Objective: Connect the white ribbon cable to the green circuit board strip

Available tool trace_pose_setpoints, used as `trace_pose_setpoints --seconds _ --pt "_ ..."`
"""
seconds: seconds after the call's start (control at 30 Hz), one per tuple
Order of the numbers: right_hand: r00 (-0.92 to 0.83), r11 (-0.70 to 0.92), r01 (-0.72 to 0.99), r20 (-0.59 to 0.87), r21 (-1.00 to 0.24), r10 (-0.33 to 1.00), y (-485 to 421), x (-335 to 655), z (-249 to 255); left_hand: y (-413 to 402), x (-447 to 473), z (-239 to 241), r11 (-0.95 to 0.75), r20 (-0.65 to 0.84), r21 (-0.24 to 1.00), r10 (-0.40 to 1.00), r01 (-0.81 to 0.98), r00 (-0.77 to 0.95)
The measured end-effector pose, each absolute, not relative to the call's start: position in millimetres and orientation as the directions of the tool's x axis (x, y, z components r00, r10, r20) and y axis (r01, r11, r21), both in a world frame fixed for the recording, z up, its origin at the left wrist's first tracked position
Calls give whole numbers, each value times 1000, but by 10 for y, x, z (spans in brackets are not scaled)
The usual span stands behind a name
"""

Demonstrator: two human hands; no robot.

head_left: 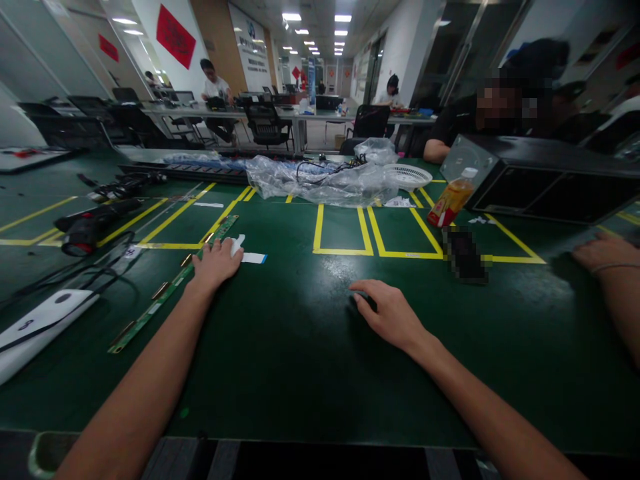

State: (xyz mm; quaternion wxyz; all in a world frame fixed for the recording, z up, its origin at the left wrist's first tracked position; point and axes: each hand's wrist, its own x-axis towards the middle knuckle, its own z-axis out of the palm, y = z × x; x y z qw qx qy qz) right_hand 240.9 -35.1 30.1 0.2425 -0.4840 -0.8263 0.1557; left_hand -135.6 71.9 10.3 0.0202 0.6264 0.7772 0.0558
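Observation:
My left hand (pixel 215 263) lies palm down over a long, narrow green circuit board (pixel 165 299), its fingers spread. By its thumb, a white flat ribbon cable (pixel 254 258) with a blue end sticks out to the right. Whether the thumb presses on this cable is hard to see. The board slants across the table, and my hand hides part of its upper half. Farther right, my right hand (pixel 389 313) is just over the green table (pixel 300 373), with index finger and thumb apart and nothing between them.
Left are a white device (pixel 45 327) with black cables and a black cordless tool (pixel 95 223). Clear plastic wrap (pixel 320 183) and a white basket (pixel 407 175) lie behind. A bottle (pixel 453 198), a phone (pixel 466 255), a black case (pixel 555 177) and another person's hand (pixel 607 253) are right.

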Motion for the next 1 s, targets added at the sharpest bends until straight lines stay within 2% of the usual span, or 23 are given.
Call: trace_pose_setpoints --seconds 0.13,0.23,0.3,0.4,0.5,0.57,0.7,0.77,0.83,0.9,1.0 --pt "-417 483 722 246 -496 875 -350 2402 297 773 -1418 34 275 57 144 957 951 -285" --pt "-418 485 716 249 -501 874 -348 2398 294 799 -1442 -26 224 88 96 969 970 -233" --pt "-422 491 710 252 -505 871 -349 2396 296 803 -1384 -57 115 74 45 990 992 -118" --pt "-432 499 702 254 -507 865 -353 2389 298 735 -1122 -73 -158 11 34 987 987 158" --pt "-444 503 702 242 -504 863 -354 2377 291 540 -695 -56 -477 -24 89 877 874 481" --pt "-455 504 708 225 -494 861 -355 2366 277 378 -410 -37 -628 -25 128 771 767 636" --pt "-517 535 721 172 -440 839 -362 2346 226 198 -106 -4 -748 -25 182 645 638 764" --pt "-548 555 731 143 -396 824 -367 2341 203 236 -135 6 -730 -33 182 665 659 746" --pt "-559 561 742 124 -367 820 -371 2340 191 343 -282 14 -642 -31 141 758 754 651" --pt "-559 558 748 113 -360 822 -375 2342 187 479 -531 21 -471 -1 56 882 880 472" --pt "-552 558 746 131 -364 824 -381 2343 177 660 -1026 23 -89 57 -43 994 995 92"
